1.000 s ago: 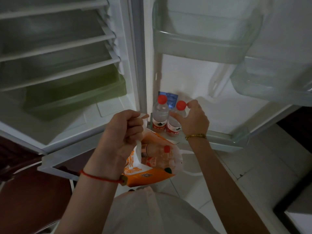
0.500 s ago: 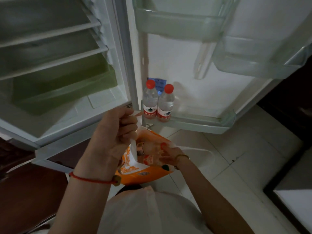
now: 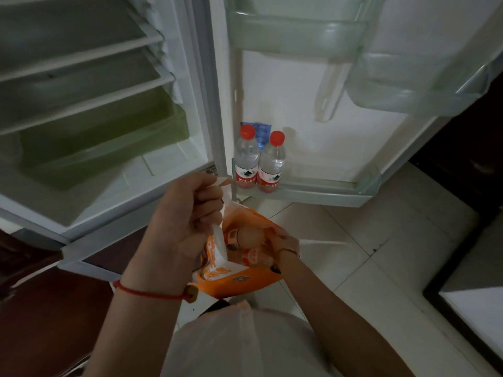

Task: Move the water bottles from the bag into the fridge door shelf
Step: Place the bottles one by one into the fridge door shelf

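**Open fridge, door shelf part-filled.** The lowest door shelf carries two red-capped bottles standing upright. One bottle stands at the hinge end, and a second touches it on the right. The shelf beyond them is free.

The orange bag hangs below and in front of the shelf, over the tiled floor. The left hand grips its white handle in curled fingers. The right hand is down in the bag's mouth, at a bagged bottle that lies on its side. The bag wall and the dim light hide its fingers, so it cannot be told whether they hold the bottle.

**Likely hazards, as judged from this view:**
- **Spill from the bag.** The bag appears to be held on one side only, so its mouth may sag as weight shifts during the pull. Any bottle left inside could then roll out onto the tiles.
- **Slip on the lift.** The bottle wall is smooth and round. A grasp taken blind, or near the cap, could let go partway up.
- **Snag.** The thin bag could cling to the rising bottle and drag the bag upward.
- **Collision at the shelf.** The incoming bottle must clear the front rail and go in beside the second bottle. Coming in too low would strike the rail. Coming in too far left could tip the standing pair.
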A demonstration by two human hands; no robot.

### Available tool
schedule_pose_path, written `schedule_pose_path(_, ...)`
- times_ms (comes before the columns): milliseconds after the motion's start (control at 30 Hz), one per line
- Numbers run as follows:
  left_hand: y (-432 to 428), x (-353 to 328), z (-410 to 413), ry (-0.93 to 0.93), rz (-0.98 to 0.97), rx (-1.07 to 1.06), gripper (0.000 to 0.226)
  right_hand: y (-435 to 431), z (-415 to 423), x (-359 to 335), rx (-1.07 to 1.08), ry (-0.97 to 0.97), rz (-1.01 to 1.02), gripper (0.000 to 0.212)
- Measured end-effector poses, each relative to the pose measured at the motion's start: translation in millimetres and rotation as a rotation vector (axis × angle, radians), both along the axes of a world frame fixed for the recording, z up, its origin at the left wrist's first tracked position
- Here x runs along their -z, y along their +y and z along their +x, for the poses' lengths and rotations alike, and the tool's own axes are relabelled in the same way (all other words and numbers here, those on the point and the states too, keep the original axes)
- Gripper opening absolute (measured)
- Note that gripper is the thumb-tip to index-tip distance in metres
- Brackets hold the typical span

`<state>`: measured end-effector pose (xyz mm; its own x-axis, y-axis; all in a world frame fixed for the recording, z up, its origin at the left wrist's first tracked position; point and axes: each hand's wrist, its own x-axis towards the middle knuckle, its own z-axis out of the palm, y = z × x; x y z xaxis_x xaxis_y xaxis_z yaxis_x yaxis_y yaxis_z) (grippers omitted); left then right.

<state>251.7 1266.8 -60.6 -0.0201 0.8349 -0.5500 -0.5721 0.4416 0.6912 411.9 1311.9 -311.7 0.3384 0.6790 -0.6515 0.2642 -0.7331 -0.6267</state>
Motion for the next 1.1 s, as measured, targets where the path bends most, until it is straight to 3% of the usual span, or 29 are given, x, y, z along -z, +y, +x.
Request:
schedule_pose_path(100, 3.8, 0.0, -8.2, -0.032, -0.010, -0.019, 0.034, -7.5, -9.8, -12.3, -0.236, -0.241, 0.124, 0.035)
schedule_pose_path(200, 8.7, 1.0, -12.5, -0.064, -0.017, -0.014, 0.034, -18.7, -20.5, -24.3, -0.314, -0.109, 0.279, 0.015)
schedule_pose_path(500, 28.9, 4.7, -8.7, -0.059, -0.010, 0.091, 0.034, -23.0, -6.1, -74.4, -0.375, -0.321, 0.809, 0.033)
schedule_pose_path(700, 36.5, 6.9, -4.7, -0.046, 0.012, 0.138, 0.034, -11.7, 23.0, -139.1, -0.260, -0.468, 0.955, 0.021)
schedule_pose_path(900, 41.7, 7.7, -1.6, -0.037, 0.002, 0.120, 0.034, 9.6, 56.4, -192.3, -0.157, -0.467, 1.077, 0.029)
schedule_pose_path(1100, 47.0, 7.5, 9.7, -0.037, 0.000, 0.064, 0.033, 51.2, 70.9, -201.8, -0.245, -0.622, 1.135, 0.028)
